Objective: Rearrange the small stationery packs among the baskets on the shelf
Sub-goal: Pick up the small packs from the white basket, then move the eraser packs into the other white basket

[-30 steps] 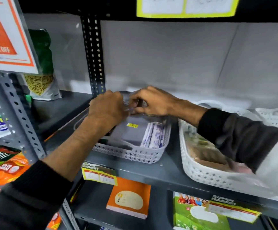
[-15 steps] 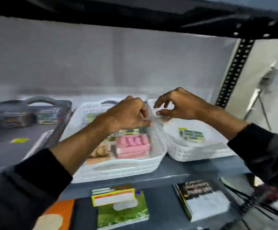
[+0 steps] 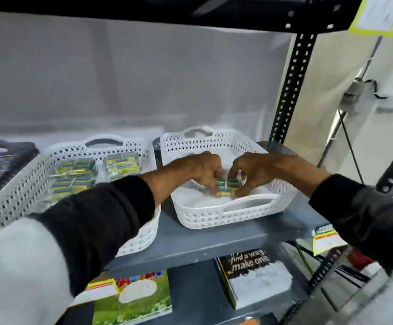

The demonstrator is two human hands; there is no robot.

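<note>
A small blue, yellow and green stationery pack [image 3: 226, 185] rests on the floor of the right white basket [image 3: 216, 216]. My left hand [image 3: 202, 170] grips its left side and my right hand [image 3: 254, 171] grips its right side, fingers curled down onto it. The middle white basket [image 3: 26, 184] holds several similar packs [image 3: 73, 177], one of them [image 3: 122, 164] near its back wall. A dark basket [image 3: 7, 158] at the far left holds more packs. My left forearm crosses the middle basket's front right corner.
The baskets stand on a grey shelf [image 3: 205, 240]. A black perforated upright [image 3: 289, 90] rises just behind the right basket. Notebooks [image 3: 254, 275] lie on the shelf below, and a yellow price tag [image 3: 327, 238] hangs off the front edge.
The view swung right from the dark basket to the right white basket. Both hands came across above the baskets and dropped into the right basket, now closed on the pack there.
</note>
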